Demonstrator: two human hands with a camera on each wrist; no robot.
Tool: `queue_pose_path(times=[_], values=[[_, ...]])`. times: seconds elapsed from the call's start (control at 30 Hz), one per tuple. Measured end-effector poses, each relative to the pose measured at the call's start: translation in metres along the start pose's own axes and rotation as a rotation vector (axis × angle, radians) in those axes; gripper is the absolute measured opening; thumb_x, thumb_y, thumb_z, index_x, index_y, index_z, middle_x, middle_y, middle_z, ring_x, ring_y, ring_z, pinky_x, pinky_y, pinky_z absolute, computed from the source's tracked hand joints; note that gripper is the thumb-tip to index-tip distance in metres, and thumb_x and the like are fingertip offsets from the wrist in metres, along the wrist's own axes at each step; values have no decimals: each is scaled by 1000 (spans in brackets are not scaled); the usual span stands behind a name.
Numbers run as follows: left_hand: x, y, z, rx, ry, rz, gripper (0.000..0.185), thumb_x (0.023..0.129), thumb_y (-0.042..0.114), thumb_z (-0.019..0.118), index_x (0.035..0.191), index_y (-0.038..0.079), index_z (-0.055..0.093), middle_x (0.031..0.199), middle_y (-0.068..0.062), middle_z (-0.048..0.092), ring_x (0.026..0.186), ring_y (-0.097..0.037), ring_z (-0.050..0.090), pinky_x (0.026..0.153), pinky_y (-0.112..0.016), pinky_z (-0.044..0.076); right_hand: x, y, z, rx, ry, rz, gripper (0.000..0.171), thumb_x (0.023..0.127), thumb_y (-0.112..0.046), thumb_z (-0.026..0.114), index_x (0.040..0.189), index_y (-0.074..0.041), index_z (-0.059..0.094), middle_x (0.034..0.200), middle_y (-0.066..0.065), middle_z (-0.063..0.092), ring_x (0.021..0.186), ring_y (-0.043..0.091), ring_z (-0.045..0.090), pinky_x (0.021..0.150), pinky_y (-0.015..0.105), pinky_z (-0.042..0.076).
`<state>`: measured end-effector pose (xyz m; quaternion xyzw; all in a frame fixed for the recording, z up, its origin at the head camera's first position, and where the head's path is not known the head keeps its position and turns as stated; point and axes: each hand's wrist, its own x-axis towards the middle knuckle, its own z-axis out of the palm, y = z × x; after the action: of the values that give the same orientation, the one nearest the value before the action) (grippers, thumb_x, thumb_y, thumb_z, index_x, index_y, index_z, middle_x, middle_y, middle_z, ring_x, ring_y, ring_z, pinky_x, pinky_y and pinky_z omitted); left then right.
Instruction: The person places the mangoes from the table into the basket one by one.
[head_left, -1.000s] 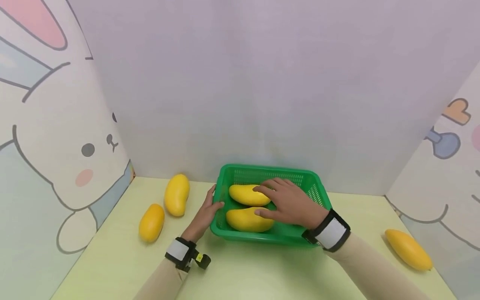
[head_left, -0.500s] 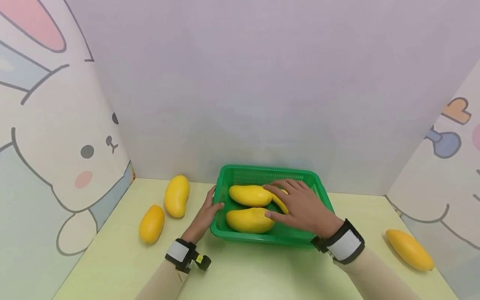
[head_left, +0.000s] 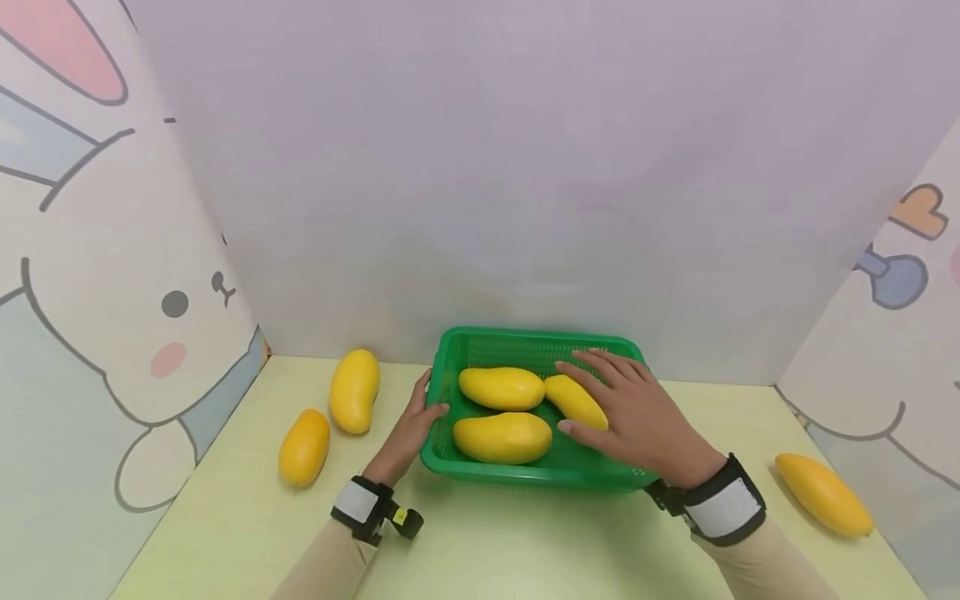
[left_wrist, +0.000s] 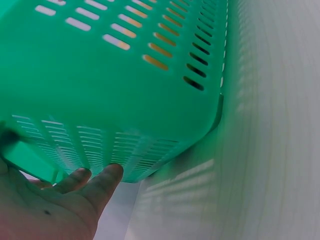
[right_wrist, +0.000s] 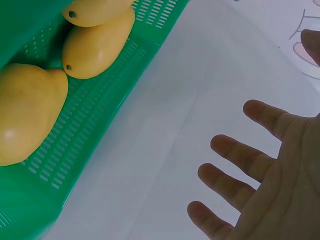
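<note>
In the head view a green plastic basket (head_left: 517,477) holds three mangoes: one at the back left (head_left: 501,388), one at the front left (head_left: 501,437), and one on the right (head_left: 576,402), partly hidden by my right hand. My left hand (head_left: 407,429) grips the basket's left end, thumb over the rim. The left wrist view has its fingers (left_wrist: 104,185) against the slotted outer wall. Over the basket's right half hovers my right hand (head_left: 637,417), fingers spread and nothing held. The right wrist view has those fingers (right_wrist: 245,157) apart from the mangoes.
Two more mangoes lie left of the basket, a curved one (head_left: 355,392) and a shorter one (head_left: 304,447). Another mango (head_left: 823,495) rests at the table's far right. A pale wall (head_left: 525,183) stands right behind the basket, with cartoon-printed panels on both sides.
My right hand has moved right and away from the right-hand mango, which now shows more inside the basket. My left hand and the basket have stayed in place.
</note>
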<state>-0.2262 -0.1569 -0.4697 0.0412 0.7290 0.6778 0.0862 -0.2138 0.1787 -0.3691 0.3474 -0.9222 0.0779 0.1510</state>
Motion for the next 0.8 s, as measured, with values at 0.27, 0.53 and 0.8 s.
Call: queue_pose_path(times=[0.27,0.53,0.8], values=[[2,1,0,-10,-1,8,72,106,17,45,164,15,3,168,-15,8,152,-35,12,118,-59,17,-13,7,-7,-11,14,57,73,94,-61,60,155,-24,44,156,11,41,145,37,32,110,61,28],[4,-1,-1,-13,0,2,72,106,17,45,164,15,3,168,-15,10,151,-35,15,117,-59,19,-29,11,-6,-15,50,72,76,93,-58,64,155,-21,43,159,15,36,146,39,30,108,61,29],[2,-3,-1,-30,-8,0,71,106,18,44,164,19,3,168,-13,9,150,-34,18,116,-57,23,-38,14,-5,-18,70,100,78,91,-57,67,157,-24,41,160,14,36,146,39,29,107,61,28]])
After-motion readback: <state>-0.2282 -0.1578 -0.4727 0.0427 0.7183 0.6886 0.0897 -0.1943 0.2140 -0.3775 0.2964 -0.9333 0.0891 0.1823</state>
